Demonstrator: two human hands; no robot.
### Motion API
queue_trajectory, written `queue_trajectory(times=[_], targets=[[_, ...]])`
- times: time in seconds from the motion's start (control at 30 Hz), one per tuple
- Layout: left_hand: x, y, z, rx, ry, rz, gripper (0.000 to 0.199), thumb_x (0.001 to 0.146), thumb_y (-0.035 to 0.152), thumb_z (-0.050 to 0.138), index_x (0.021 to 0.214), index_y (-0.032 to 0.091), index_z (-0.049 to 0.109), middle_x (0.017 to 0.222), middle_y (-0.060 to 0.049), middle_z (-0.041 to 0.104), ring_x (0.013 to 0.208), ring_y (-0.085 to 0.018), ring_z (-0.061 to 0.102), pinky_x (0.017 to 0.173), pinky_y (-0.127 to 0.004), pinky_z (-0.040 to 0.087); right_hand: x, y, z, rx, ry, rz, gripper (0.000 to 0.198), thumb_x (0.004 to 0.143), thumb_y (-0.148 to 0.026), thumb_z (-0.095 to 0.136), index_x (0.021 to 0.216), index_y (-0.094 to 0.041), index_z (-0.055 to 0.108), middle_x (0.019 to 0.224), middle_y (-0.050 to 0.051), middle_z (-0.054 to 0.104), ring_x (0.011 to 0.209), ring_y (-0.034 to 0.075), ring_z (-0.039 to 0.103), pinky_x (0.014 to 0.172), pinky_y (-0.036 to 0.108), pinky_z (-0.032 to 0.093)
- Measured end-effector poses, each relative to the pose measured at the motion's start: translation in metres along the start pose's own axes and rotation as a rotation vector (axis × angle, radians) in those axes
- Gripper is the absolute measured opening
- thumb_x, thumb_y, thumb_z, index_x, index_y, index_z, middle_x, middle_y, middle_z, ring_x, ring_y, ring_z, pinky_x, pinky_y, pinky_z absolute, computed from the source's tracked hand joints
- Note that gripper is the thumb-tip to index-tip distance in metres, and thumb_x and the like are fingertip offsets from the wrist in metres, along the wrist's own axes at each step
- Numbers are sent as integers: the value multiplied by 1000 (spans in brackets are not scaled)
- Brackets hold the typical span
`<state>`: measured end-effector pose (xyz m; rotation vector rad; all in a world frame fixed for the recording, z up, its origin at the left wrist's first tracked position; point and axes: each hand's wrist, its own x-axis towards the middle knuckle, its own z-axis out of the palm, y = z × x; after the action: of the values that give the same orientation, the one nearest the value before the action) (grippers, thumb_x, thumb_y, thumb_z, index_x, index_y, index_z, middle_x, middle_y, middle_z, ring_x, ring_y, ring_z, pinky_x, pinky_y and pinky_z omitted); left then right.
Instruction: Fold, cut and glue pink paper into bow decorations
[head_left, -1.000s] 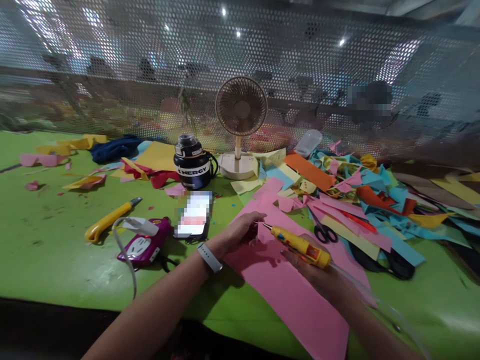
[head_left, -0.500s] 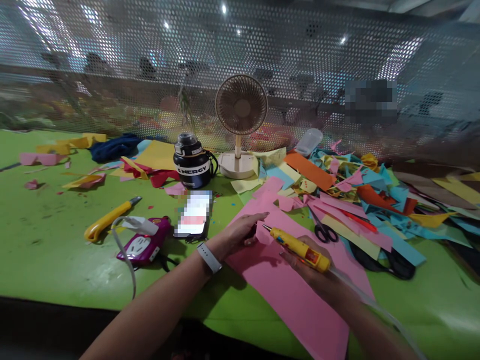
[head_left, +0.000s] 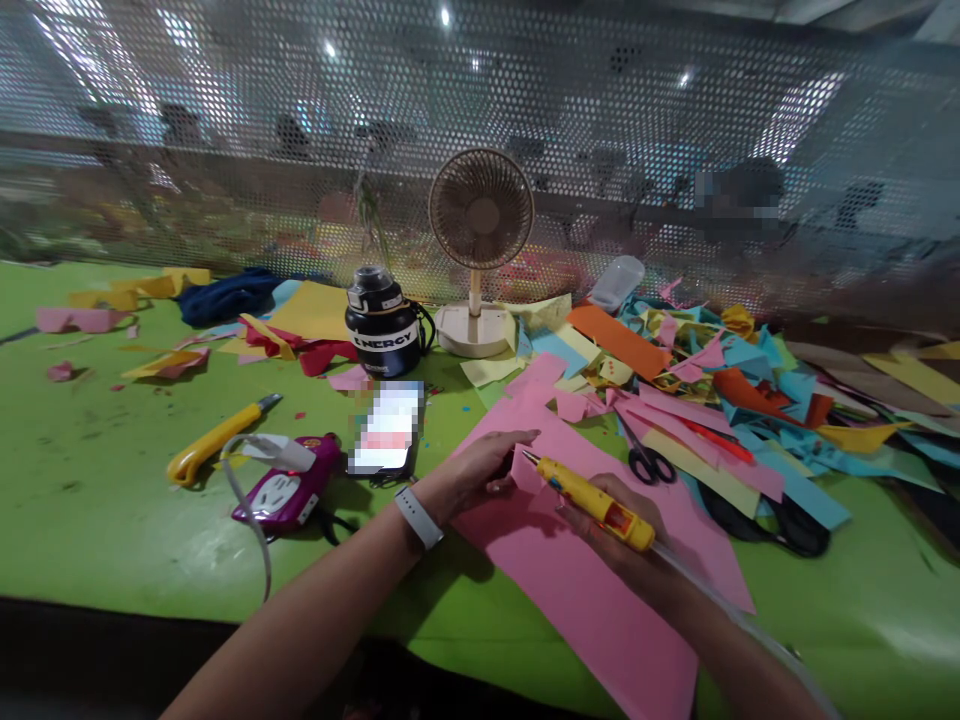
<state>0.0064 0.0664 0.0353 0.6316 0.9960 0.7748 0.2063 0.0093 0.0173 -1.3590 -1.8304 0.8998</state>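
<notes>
My right hand is wrapped round a yellow hot glue pen, with a pale cord trailing back along the forearm. The pen's metal tip points left, close to a small folded piece of pink paper. My left hand, with a pale band on the wrist, pinches that pink piece by its left edge. Beneath both hands lies a long pink paper sheet. Whether the tip touches the paper I cannot tell.
Scissors lie right of my right hand, by a heap of coloured paper scraps. To the left are a phone, a purple power socket and a yellow utility knife. Behind stand a black bottle and a fan.
The glue pen has shifted very slightly left and turned a little in my right hand. My left hand stays almost still on the pink piece.
</notes>
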Motion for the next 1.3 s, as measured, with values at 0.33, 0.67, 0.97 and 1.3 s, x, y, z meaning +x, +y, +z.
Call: queue_trajectory(times=[0.33, 0.67, 0.97, 1.3], targets=[[2, -3, -2, -7, -18, -13, 23, 78, 33, 68, 67, 18, 54, 30, 13, 26, 24, -4, 20, 35, -19, 13, 2, -4, -3, -106, -1, -87, 16, 83, -37, 64, 83, -23, 58, 66, -4, 62, 57, 13, 56, 51, 23, 40], [5, -5, -4, -18, -126, -16, 23, 83, 32, 58, 65, 17, 57, 30, 8, 37, 25, -5, 24, 35, -18, 22, 4, 1, -4, -252, 6, -188, 11, 81, -32, 61, 82, -23, 55, 68, -2, 64, 56, 14, 59, 51, 23, 41], [2, 0, 0, 1, -118, -98, 45, 87, 35, 53, 46, 19, 43, 26, 7, 30, 25, -4, 20, 35, -18, 23, 5, 12, -2, -326, 23, -321, 10, 79, -22, 59, 85, -24, 52, 72, -3, 64, 57, 14, 60, 51, 23, 39], [6, -4, -5, -1, -132, -135, 48, 85, 37, 57, 45, 17, 43, 27, 8, 26, 25, -4, 20, 37, -17, 26, 5, 7, -5, -420, 55, -498, 13, 80, -12, 49, 88, -22, 49, 72, 0, 63, 57, 14, 59, 51, 22, 37]])
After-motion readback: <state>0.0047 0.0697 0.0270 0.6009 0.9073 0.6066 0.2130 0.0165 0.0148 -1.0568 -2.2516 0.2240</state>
